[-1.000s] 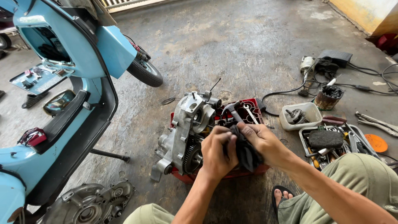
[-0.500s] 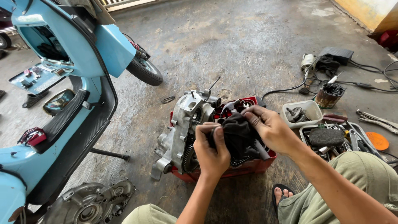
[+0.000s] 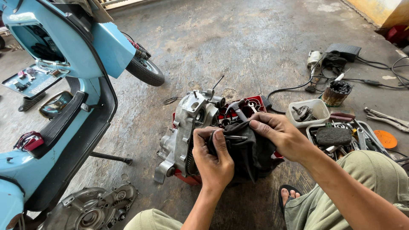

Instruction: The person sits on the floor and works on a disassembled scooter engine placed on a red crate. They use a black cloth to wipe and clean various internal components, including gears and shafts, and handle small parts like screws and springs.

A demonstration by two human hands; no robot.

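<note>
A black rag (image 3: 251,153) is gripped by both hands over a red tray (image 3: 249,106) on the floor. The left hand (image 3: 215,159) is curled shut on the rag, a thin metal rod (image 3: 234,137) pinned under its thumb. The right hand (image 3: 279,134) is laid half-closed on the rag's top. An engine casing (image 3: 183,127) is set just left; a blue scooter (image 3: 64,85) stands farther left, and a tool tray (image 3: 341,136) lies right.

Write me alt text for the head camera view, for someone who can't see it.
Seen from above, a person's left hand and right hand grip a black rag against a grey engine casing resting in a red tray on a concrete floor. A light blue scooter stands to the left, with trays of tools to the right.
</note>
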